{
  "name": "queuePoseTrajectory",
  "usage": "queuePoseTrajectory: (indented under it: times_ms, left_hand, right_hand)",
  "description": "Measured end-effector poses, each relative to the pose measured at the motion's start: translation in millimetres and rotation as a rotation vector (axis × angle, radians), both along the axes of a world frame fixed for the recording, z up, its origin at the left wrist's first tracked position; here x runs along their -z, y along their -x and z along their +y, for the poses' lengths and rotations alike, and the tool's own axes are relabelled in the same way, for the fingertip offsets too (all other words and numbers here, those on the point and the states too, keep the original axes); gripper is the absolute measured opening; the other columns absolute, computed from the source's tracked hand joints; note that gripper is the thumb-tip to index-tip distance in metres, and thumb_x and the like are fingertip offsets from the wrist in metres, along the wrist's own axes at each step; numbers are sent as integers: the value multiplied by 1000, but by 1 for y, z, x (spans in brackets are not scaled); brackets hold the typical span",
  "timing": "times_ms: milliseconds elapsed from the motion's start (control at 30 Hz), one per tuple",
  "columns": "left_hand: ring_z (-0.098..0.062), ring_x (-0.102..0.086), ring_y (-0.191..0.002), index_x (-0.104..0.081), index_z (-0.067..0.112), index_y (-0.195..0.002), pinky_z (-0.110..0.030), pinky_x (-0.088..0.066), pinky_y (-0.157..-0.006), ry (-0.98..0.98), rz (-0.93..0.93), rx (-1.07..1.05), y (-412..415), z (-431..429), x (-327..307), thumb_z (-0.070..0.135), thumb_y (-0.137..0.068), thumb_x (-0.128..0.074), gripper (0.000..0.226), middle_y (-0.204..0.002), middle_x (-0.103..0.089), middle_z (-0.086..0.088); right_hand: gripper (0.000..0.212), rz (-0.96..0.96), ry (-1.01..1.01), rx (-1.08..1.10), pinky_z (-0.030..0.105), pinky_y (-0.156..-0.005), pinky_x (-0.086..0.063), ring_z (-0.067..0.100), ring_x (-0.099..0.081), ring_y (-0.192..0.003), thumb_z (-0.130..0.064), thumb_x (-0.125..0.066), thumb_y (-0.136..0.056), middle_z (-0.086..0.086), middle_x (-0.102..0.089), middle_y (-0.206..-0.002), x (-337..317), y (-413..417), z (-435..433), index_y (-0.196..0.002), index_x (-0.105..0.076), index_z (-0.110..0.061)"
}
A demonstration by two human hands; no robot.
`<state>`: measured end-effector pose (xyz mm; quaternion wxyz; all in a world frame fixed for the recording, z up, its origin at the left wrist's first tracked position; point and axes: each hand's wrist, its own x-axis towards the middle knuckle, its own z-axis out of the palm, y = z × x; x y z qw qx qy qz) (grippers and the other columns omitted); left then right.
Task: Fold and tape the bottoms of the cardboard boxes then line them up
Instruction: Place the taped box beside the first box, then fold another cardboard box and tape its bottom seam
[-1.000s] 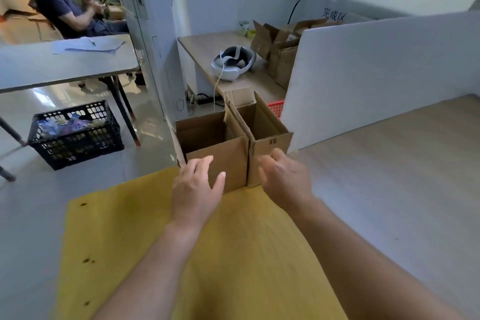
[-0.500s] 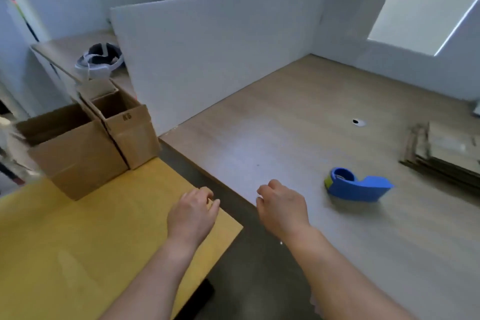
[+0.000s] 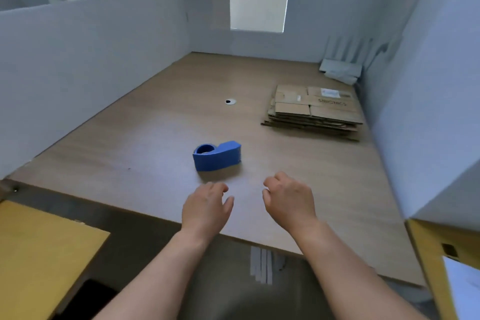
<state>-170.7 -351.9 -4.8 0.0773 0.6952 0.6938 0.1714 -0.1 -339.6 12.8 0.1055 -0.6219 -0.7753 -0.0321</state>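
Here, my left grip (image 3: 206, 206) and my right grip (image 3: 288, 202) hang side by side over the near edge of the desk (image 3: 145, 138), a small gap between them. The fingers of both are loosely curled and relaxed, and neither has hold of anything. I cannot tell whether either touches the wood.

Just beyond my left grip, a blue tape dispenser (image 3: 217, 155) lies on the desk, apart from my fingertips, its round end toward the left. Further out, near the middle of the desk, is a small round hole with a pale ring (image 3: 230, 101).

The stack of flattened cardboard boxes (image 3: 315, 109) lies well apart from both grips, toward the far right of the desk, with dark lettering on the top sheet. Behind it, in the far right corner, sit some pale flat things (image 3: 340, 71) too blurred to name.

White partition boards (image 3: 78, 65) stand along the left, back and right sides of the desk. A yellow surface (image 3: 39, 254) shows low on my left, and another yellow edge (image 3: 426, 247) low on my right, with a white sheet (image 3: 462, 291) on it.
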Motion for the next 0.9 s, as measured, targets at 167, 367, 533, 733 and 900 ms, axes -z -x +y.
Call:
queuePoseTrajectory:
  times_ms: [167,367,533,733,900]
  left_hand:
    - [-12,-52,-111,-50,25,-129,-26,-45,-85,-11,36,116,-56,26,-9,41,-97,-44,37,-119,-59,8]
    - [-13,-55,-111,-51,26,-129,-30,-47,-84,1,3,193,-95,85,-16,42,-97,-44,37,-120,-59,7]
    - [-19,-49,-121,-41,23,-140,-33,-44,-92,24,-17,244,-123,161,-21,42,-97,-42,46,-134,-51,2]
    - [-22,-44,-127,-25,20,-149,-34,-41,-95,96,8,260,-152,266,-20,44,-97,-43,60,-145,-40,-1]
    - [-26,-42,-126,-23,17,-146,-35,-42,-91,175,33,256,-171,346,-2,45,-94,-47,64,-145,-36,-4]
  right_hand:
    - [31,59,-26,133,27,-68,-30,26,-58,-100,-24,-35,-98,2,-56,-117,-2,-59,14,-116,-59,-18]
    - [30,80,3,267,28,-68,-29,27,-57,-102,-24,-36,-98,4,-56,-117,1,-103,56,-115,-60,-16]
    - [31,59,10,329,28,-71,-35,27,-56,-102,-24,-36,-98,4,-56,-115,1,-137,114,-116,-59,-16]
    - [36,111,139,424,31,-72,-42,27,-55,-103,-23,-37,-97,5,-50,-124,17,-183,199,-130,-50,-18]
    - [50,137,215,494,34,-89,-43,22,-40,-123,-34,-42,-98,6,-39,-137,32,-209,265,-144,-32,-18]
